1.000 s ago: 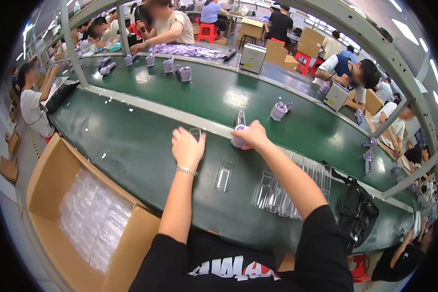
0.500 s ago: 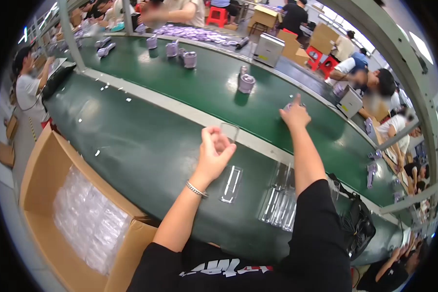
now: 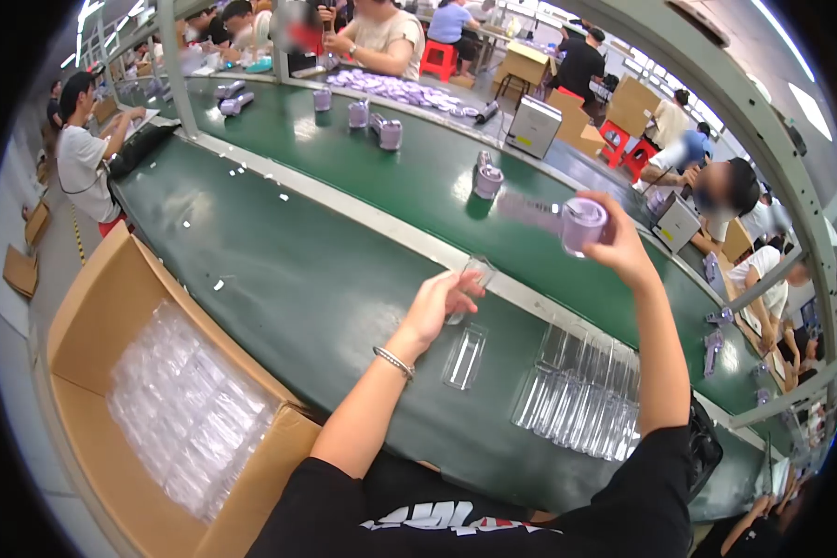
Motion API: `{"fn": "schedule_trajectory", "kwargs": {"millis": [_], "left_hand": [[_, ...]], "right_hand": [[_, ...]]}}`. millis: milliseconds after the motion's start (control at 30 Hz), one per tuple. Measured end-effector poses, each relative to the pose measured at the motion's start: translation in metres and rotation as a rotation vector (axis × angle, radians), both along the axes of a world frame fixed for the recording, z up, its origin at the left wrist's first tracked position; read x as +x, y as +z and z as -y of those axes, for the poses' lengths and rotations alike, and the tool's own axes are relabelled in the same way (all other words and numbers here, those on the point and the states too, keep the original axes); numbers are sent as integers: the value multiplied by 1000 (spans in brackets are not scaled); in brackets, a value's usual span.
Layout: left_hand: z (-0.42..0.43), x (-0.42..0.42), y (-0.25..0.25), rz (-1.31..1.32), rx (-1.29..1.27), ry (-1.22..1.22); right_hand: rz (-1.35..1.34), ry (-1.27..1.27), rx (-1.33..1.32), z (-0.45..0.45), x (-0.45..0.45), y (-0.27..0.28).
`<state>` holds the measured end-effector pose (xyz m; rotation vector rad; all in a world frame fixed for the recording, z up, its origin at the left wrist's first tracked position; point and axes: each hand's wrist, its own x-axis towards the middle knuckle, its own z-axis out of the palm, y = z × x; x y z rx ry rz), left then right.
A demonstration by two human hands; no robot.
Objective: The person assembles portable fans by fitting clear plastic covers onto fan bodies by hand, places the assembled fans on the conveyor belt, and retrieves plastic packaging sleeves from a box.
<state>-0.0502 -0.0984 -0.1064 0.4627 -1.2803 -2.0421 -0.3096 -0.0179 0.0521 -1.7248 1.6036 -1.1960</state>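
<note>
My right hand (image 3: 616, 240) grips a light purple device (image 3: 583, 227) by its round part, above the green belt; the end pointing left is blurred. My left hand (image 3: 442, 305) has its fingers around a clear plastic tray (image 3: 477, 271) near the metal rail. Just below that hand another clear tray (image 3: 464, 357) lies on the dark green surface. Several clear trays (image 3: 578, 409) stand in rows to its right, partly behind my right arm. A purple device (image 3: 488, 180) rests on the belt beyond my hands.
An open cardboard box (image 3: 84, 377) with clear plastic pieces is at the lower left. More purple devices (image 3: 390, 135) sit along the belt (image 3: 298, 149). A metal rail (image 3: 381, 219) divides the two green surfaces. A black bag (image 3: 703, 446) lies right. Several people work across the line.
My right hand set one purple device down on the belt and picked up another, now lifted. My left hand keeps a clear tray near the rail. The view has shifted.
</note>
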Motion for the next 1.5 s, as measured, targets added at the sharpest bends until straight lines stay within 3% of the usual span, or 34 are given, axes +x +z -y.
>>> {"fn": "schedule_trajectory", "kwargs": {"millis": [200, 333, 433, 633, 767, 900, 1033, 1100, 1167, 1333, 1400, 1467, 1500], "left_hand": [[-10, -1, 6, 63, -32, -73], [-11, 0, 6, -39, -96, -70], [-9, 7, 11, -109, -94, -74], [-8, 11, 15, -66, -249, -173], [-11, 6, 10, -56, -295, -202], [-9, 7, 7, -71, -284, -214], [-16, 3, 6, -97, -320, -281], [-30, 3, 18, -36, -471, -233], [-23, 4, 17, 211, -604, -158], [-26, 1, 15, 244, -758, -23], [-25, 1, 14, 176, -435, -142], [-23, 1, 10, 131, -430, -179], [-24, 0, 10, 139, -391, -158]], "right_hand": [[26, 255, 228, -38, 40, 32], [60, 272, 95, -47, 44, 43], [55, 138, -44, -52, 39, 49], [-83, 142, 234, -54, 40, 54], [-6, 282, 190, -48, 34, 51], [41, 252, 315, -43, 39, 44], [-110, 344, 350, -36, 56, 30], [-367, 407, 211, -30, 82, -4], [-246, 230, 149, -25, 94, -26], [-116, -67, 55, -9, 88, -59], [-78, -96, 27, -3, 86, -67], [138, -83, 101, 3, 81, -69], [58, -115, 89, 8, 78, -73]]}}
